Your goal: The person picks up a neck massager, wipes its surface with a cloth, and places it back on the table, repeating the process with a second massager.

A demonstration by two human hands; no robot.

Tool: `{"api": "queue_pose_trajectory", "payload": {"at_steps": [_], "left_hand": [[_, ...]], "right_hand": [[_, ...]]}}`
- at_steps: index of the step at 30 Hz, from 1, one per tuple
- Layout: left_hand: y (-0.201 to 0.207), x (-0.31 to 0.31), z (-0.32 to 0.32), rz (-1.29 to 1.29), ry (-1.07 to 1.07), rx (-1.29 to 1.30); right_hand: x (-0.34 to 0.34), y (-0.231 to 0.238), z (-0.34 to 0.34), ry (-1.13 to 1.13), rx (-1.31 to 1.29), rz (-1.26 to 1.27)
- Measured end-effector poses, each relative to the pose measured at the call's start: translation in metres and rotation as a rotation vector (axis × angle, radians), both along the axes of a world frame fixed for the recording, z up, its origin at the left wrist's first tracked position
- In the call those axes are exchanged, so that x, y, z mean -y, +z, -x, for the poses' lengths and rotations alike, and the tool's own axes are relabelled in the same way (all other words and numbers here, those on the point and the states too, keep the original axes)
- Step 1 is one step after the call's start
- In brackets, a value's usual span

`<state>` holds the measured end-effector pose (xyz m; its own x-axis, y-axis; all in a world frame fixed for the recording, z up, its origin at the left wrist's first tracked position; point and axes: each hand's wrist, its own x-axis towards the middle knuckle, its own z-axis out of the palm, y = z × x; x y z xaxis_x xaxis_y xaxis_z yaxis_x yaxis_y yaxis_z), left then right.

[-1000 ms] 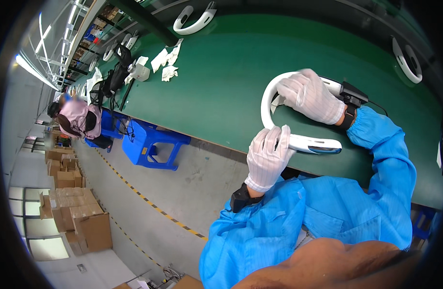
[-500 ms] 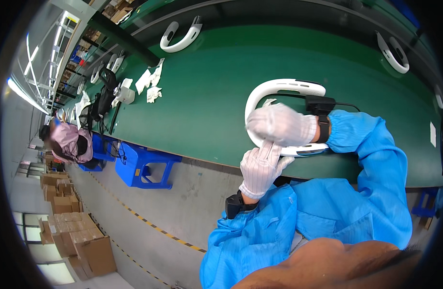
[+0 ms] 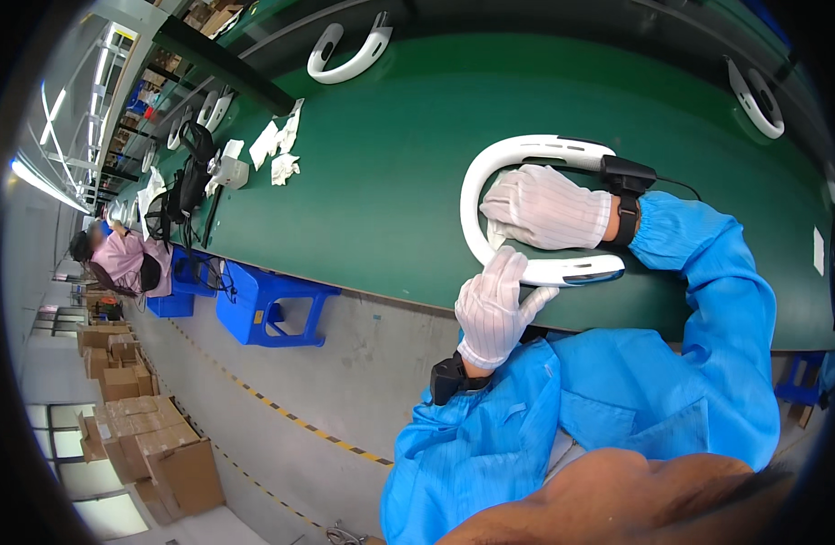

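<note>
Head view, near to far. Blue sleeves are coming in from the lower edge, and both hands are wearing white striped gloves with a black strap at each wrist.

Left hand [image 3: 494, 304] is sitting at the near edge of the green table [image 3: 390, 163], fingers curled and pinching the near arm of the white neckband [image 3: 490, 159]. Right hand [image 3: 546, 207] is lying flat, fingers loosely spread, inside the loop of the band and pressing down on a white cloth [image 3: 499, 186]. Cannot tell whether it is gripping the cloth or only resting on it.

Neckband is lying flat on the table, a U shape open to the right, curve to the left, with dark ends on both arms.

Handling, my read: rigid moulded plastic, light, glossy, so probably slippery under fabric gloves. The arms are likely flexing a little if squeezed together. Best hold is looking like the thick near arm or the curved back, not the dark tips.

Farther out: crumpled white rags [image 3: 281, 150] and a small grey box [image 3: 228, 171] on the far left of the table, two more white neckbands at the far edge [image 3: 349, 56] [image 3: 755, 98]. Blue stools [image 3: 267, 309] are standing on the floor to the left, a seated person in pink [image 3: 118, 259] beyond them, cardboard boxes [image 3: 149, 440] near left.
</note>
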<state>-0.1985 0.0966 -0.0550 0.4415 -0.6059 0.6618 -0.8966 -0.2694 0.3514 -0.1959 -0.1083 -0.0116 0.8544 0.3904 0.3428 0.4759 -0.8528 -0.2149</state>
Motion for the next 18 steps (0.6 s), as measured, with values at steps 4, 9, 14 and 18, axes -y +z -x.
{"api": "queue_pose_trajectory", "payload": {"at_steps": [4, 9, 14, 18], "left_hand": [[-0.011, 0.000, -0.005, 0.117, 0.016, -0.157], [-0.004, -0.003, -0.012, 0.159, 0.081, -0.018], [-0.008, -0.003, -0.006, 0.123, 0.090, 0.116], [0.015, 0.011, -0.014, -0.028, 0.007, 0.259]], "right_hand": [[0.017, -0.018, -0.002, 0.065, 0.089, -0.126], [0.009, 0.004, 0.001, -0.192, -0.205, -0.332], [-0.014, 0.010, -0.013, 0.330, 0.169, -0.199], [-0.008, 0.004, -0.028, 0.288, 0.221, 0.119]]}}
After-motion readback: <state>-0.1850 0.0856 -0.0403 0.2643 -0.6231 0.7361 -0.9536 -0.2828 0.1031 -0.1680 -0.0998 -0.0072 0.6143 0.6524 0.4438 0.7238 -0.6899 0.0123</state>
